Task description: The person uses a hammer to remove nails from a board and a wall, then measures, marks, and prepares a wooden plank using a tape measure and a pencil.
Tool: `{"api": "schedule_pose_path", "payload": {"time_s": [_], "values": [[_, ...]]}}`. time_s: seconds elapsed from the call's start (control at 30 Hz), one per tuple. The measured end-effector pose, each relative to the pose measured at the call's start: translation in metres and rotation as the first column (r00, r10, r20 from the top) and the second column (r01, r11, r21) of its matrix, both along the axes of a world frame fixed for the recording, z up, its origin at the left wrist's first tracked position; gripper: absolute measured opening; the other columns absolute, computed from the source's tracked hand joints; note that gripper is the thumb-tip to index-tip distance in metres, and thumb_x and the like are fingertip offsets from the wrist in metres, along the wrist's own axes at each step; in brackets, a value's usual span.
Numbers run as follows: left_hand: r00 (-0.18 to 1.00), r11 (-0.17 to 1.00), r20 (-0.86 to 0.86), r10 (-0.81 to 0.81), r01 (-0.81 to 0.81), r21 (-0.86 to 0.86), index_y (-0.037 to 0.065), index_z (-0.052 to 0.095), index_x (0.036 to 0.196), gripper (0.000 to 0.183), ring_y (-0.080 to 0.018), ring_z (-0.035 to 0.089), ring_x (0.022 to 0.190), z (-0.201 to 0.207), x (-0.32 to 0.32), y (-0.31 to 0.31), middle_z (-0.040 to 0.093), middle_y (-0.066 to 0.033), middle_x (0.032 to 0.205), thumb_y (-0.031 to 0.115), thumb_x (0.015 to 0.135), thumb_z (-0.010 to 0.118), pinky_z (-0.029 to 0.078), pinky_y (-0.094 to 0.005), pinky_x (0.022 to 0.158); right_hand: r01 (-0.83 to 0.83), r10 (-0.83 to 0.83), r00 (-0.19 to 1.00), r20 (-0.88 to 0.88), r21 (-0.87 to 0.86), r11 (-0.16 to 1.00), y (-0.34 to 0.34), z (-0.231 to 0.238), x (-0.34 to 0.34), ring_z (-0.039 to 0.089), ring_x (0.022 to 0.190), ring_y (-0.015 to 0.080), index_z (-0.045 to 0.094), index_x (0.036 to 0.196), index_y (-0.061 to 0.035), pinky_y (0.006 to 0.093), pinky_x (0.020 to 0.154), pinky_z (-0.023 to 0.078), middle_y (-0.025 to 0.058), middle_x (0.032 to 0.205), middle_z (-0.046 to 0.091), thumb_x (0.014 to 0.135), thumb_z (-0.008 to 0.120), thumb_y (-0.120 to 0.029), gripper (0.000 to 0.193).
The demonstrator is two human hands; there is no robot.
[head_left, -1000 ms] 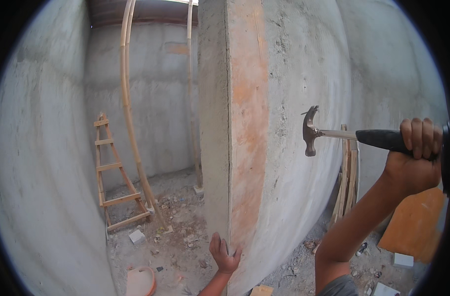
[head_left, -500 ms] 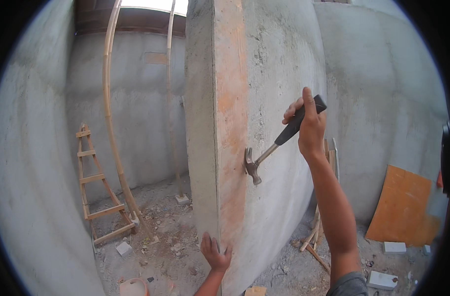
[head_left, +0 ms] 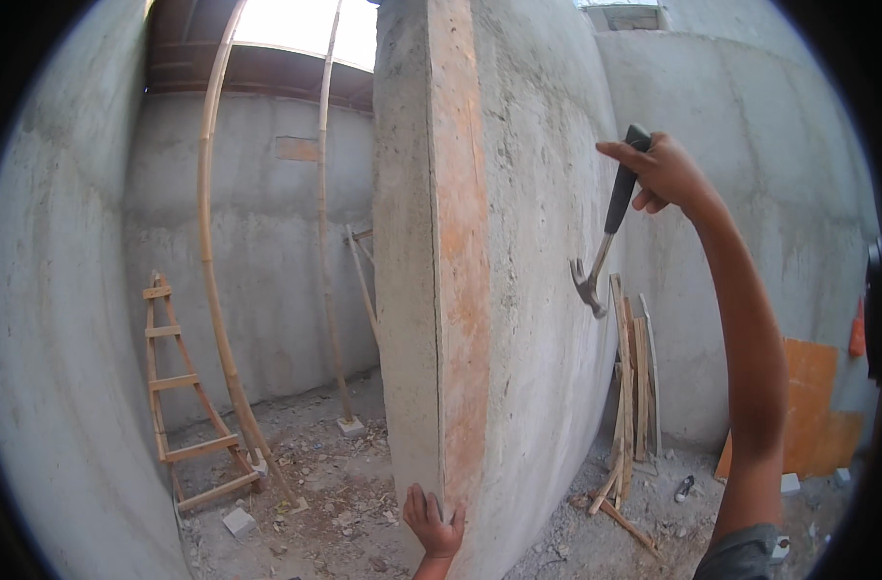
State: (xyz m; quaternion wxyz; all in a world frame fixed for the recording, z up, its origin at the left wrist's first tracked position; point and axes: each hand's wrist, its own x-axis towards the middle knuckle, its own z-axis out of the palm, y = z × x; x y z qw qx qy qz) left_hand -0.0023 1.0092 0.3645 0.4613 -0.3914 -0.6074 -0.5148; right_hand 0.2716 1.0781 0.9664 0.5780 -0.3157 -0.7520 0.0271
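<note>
A claw hammer (head_left: pixel 620 198) with a black handle and metal head hangs head-down from my right hand (head_left: pixel 668 174), whose fingers are round the upper grip. Its head is off to the right of the orange-brown, board-like strip (head_left: pixel 460 242) that runs up the end of a grey concrete wall (head_left: pixel 407 242). Low on that wall end, my left hand (head_left: pixel 435 527) rests across the corner at the strip's left edge, fingers up and thumb apart. A small grey patch shows between thumb and fingers; I cannot tell what it is.
Left of the wall stand a wooden ladder (head_left: pixel 175 382) and tall bamboo poles (head_left: pixel 209 193) on rubble-strewn ground. To the right, wooden strips (head_left: pixel 639 377) lean near a wall, with an orange sheet (head_left: pixel 808 396) farther right. Pale blocks (head_left: pixel 239 522) lie about.
My right hand has swung the hammer up and right, taking its head away from the strip. My left hand stays on the wall corner. The view has tilted upward a little.
</note>
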Motion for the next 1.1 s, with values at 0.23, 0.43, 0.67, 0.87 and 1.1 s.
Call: {"api": "schedule_pose_path", "payload": {"time_s": [0.23,0.43,0.67,0.87,1.1], "values": [[1.0,1.0,-0.012,0.028,-0.028,0.01,0.009,0.033,0.151,0.085,-0.0495,0.042,0.135,-0.001,-0.01,-0.005,0.039,-0.0287,0.153,0.04,0.085,0.078,0.034,-0.0631,0.103,-0.743,0.801,0.463,-0.379,0.327,0.584,-0.003,-0.044,-0.001,0.073,0.094,0.0276,0.061,0.13,-0.0005,0.0362,0.085,0.06,0.0267,0.113,0.07,0.096,0.061,-0.056,0.065],[1.0,1.0,-0.001,0.004,-0.004,0.011,0.01,0.032,0.151,0.086,-0.049,0.043,0.135,0.004,0.001,-0.004,0.039,-0.0286,0.153,0.04,0.085,0.078,0.035,-0.0626,0.103,-0.918,0.856,0.211,-0.472,0.205,0.339,-0.013,-0.04,-0.025,0.067,0.11,0.035,0.061,0.122,-0.0019,0.0436,0.098,0.054,0.0326,0.122,0.064,0.098,0.056,-0.055,0.058],[1.0,1.0,0.002,-0.001,0.001,0.001,0.01,0.032,0.151,0.086,-0.0497,0.043,0.134,0.0,-0.002,-0.005,0.039,-0.0287,0.152,0.04,0.085,0.078,0.034,-0.0632,0.103,-0.677,0.764,0.637,-0.104,0.399,0.619,0.003,-0.042,-0.055,0.067,0.107,0.027,0.062,0.118,-0.0022,0.0395,0.092,0.055,0.0202,0.115,0.068,0.098,0.052,-0.052,0.054],[1.0,1.0,0.017,-0.007,0.007,0.0,0.011,0.032,0.151,0.086,-0.0493,0.043,0.134,0.002,-0.001,-0.003,0.039,-0.0291,0.152,0.039,0.084,0.079,0.034,-0.0627,0.103,-0.387,0.493,0.867,0.075,0.724,0.571,-0.013,0.043,-0.041,0.07,0.087,0.019,0.061,0.122,-0.0041,0.0337,0.076,0.057,0.0119,0.101,0.074,0.093,0.067,-0.02,0.034],[0.999,0.999,0.02,-0.036,0.036,-0.011,0.008,0.033,0.15,0.086,-0.0495,0.042,0.134,-0.004,0.007,0.005,0.038,-0.0296,0.153,0.037,0.084,0.08,0.035,-0.0621,0.103,-0.102,0.047,0.988,0.146,0.397,0.912,-0.067,0.153,-0.03,0.058,0.049,0.0144,0.063,0.112,-0.0018,0.0299,0.043,0.044,0.0107,0.073,0.072,0.099,0.061,-0.041,0.042]]}}
